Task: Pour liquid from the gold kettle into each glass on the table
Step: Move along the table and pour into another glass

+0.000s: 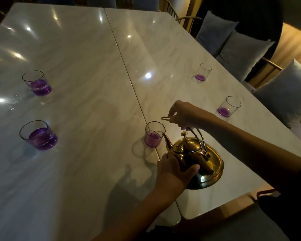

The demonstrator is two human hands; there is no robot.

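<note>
Five glasses are standing on the tabletop [94,70] | you are tilting the gold kettle [196,159], spout touching the rim of the near glass [154,134] to its left | right hand [184,115] is closing its grip on the handle | left hand [174,169] is cupping the body, nearer the glass | far right glasses look lowest.

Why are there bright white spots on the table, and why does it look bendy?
In the head view, the spots are lamps glaring off the shiny table; the wide lens bends its edges; the room is dim, so the kettle and the glass by its spout cast dark shadows.
</note>
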